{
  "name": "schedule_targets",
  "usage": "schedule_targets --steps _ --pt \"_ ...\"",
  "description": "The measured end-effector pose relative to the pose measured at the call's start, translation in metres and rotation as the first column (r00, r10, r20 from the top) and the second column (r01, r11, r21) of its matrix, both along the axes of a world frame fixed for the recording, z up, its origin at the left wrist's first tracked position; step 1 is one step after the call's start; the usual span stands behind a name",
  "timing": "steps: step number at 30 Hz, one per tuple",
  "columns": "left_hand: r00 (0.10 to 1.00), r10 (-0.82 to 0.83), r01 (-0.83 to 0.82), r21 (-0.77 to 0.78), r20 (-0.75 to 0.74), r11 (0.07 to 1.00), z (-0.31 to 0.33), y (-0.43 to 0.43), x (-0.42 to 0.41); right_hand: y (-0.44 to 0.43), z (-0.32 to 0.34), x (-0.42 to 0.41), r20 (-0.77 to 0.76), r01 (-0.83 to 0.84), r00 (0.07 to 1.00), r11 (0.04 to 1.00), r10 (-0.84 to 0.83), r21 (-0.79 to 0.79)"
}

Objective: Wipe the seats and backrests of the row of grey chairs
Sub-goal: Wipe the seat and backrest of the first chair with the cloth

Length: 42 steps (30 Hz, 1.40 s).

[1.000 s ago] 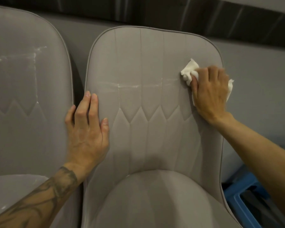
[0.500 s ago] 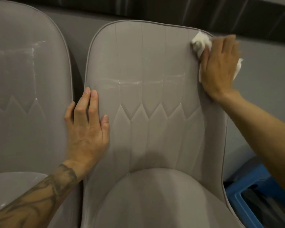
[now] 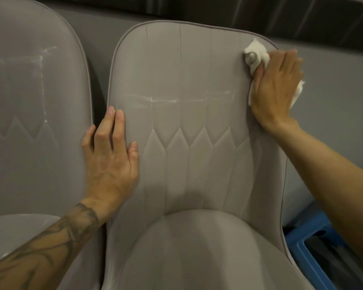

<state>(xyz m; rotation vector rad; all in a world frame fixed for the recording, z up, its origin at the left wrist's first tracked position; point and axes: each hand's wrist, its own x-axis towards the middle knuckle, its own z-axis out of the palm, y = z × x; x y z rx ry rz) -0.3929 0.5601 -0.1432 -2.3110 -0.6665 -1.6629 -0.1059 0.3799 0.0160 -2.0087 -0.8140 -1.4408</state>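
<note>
A grey padded chair (image 3: pixel 189 126) fills the middle of the head view, its backrest facing me and its seat (image 3: pixel 197 252) below. My right hand (image 3: pixel 275 88) presses a crumpled white cloth (image 3: pixel 256 55) flat against the backrest's upper right corner, fingers straight. My left hand (image 3: pixel 111 160) rests flat on the backrest's left edge, fingers extended. A faint wet streak crosses the backrest at mid height. A second grey chair (image 3: pixel 34 122) stands close on the left, with pale streaks on its backrest.
A grey wall (image 3: pixel 333 101) runs behind the chairs, with a dark band above it. A blue plastic crate (image 3: pixel 314 254) sits low at the right, beside the chair's seat. The two chairs nearly touch.
My right hand slid the cloth up from the backrest's middle right to its upper right corner, then stayed near there. My left hand kept its place on the left edge.
</note>
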Motion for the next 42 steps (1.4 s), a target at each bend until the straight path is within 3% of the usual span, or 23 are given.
schedule_targets --steps 2,6,8,14,16,19,21,23,26,28,30,32,34,36,40,42 --pt "1.0 -0.014 0.014 -0.006 0.002 1.0 0.0 0.0 0.0 -0.003 -0.016 -0.006 0.0 0.043 0.999 0.999 -0.043 -0.007" --pt "1.0 -0.016 0.016 -0.01 -0.003 1.0 0.001 0.0 -0.001 -0.036 -0.089 -0.027 0.114 -0.046 0.989 0.94 0.09 -0.338" --pt "1.0 -0.012 0.012 -0.015 -0.003 1.0 0.0 -0.001 -0.001 -0.044 -0.086 -0.023 0.145 -0.064 0.98 0.906 0.136 -0.419" --pt "1.0 -0.011 0.011 -0.001 0.005 1.0 0.0 0.001 0.0 -0.013 -0.041 -0.009 0.035 0.011 0.999 0.99 -0.006 -0.144" --pt "1.0 -0.012 0.012 -0.005 0.012 1.0 0.0 0.002 0.0 -0.023 -0.075 -0.02 0.037 -0.003 0.999 0.979 0.011 -0.204" --pt "1.0 -0.015 0.015 -0.016 0.008 1.0 0.0 0.001 0.0 -0.05 -0.139 -0.04 0.094 -0.076 0.987 0.903 0.127 -0.423" --pt "1.0 -0.011 0.011 -0.016 0.009 1.0 0.0 -0.001 -0.001 -0.057 -0.147 -0.038 0.138 -0.069 0.979 0.874 0.153 -0.481" --pt "1.0 -0.005 0.006 -0.013 0.007 1.0 0.0 -0.001 -0.001 -0.047 -0.128 -0.028 0.147 -0.071 0.979 0.907 0.144 -0.416" --pt "1.0 0.007 -0.007 -0.005 0.007 1.0 0.0 0.0 0.0 -0.028 -0.095 -0.014 0.142 -0.033 0.988 0.981 0.061 -0.191" --pt "1.0 0.013 -0.013 0.003 0.009 1.0 0.0 0.0 0.0 -0.026 -0.111 -0.019 0.134 -0.007 0.991 0.986 0.03 -0.169" --pt "1.0 0.015 -0.015 -0.001 0.009 1.0 0.001 -0.001 -0.001 -0.036 -0.152 -0.032 0.134 -0.048 0.986 0.943 0.096 -0.329" --pt "1.0 0.015 -0.015 -0.01 0.001 1.0 0.002 -0.002 -0.001 -0.053 -0.188 -0.044 0.147 -0.082 0.97 0.834 0.192 -0.545" --pt "1.0 0.015 -0.015 -0.019 -0.002 1.0 0.002 -0.003 -0.001 -0.061 -0.194 -0.043 0.161 -0.092 0.954 0.758 0.253 -0.645" --pt "1.0 0.02 -0.02 -0.016 0.0 1.0 0.001 -0.002 -0.001 -0.052 -0.17 -0.034 0.179 -0.105 0.949 0.794 0.261 -0.599" --pt "1.0 0.016 -0.016 -0.002 0.005 1.0 0.0 0.0 0.0 -0.029 -0.137 -0.022 0.163 -0.067 0.98 0.959 0.115 -0.274" --pt "1.0 0.015 -0.015 0.005 0.005 1.0 -0.001 0.001 0.0 -0.031 -0.166 -0.03 0.138 -0.09 0.981 0.946 0.139 -0.312"
